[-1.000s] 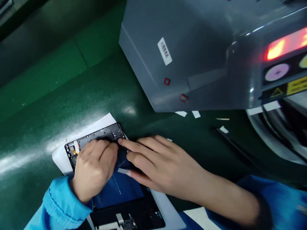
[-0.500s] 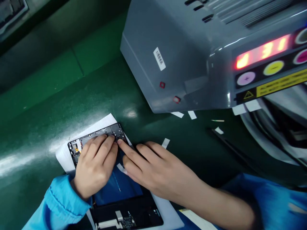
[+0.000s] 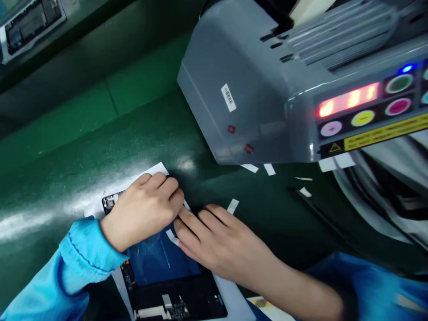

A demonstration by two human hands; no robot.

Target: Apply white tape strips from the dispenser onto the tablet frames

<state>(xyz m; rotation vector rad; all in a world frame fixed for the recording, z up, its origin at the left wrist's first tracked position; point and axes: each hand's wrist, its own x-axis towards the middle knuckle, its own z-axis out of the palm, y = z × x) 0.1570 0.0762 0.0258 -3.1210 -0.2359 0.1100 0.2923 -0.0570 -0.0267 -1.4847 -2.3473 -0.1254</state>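
Open and part-done, it seemed

On the worktop (image 3: 150,140), the device (image 3: 163,272) lay uncovered. The left hand (image 3: 147,207) curled over its upper end, grip hidden; the right hand (image 3: 224,243), fingers narrowed, had a strip (image 3: 171,236) at its thumb, pinched or stuck unclear, not yet laid flat.

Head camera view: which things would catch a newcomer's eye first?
The glowing red display on the grey boxy machine at upper right stands out first. Lower, left of centre, the bare left hand and right hand meet over a flat black rectangular device with a blue panel.
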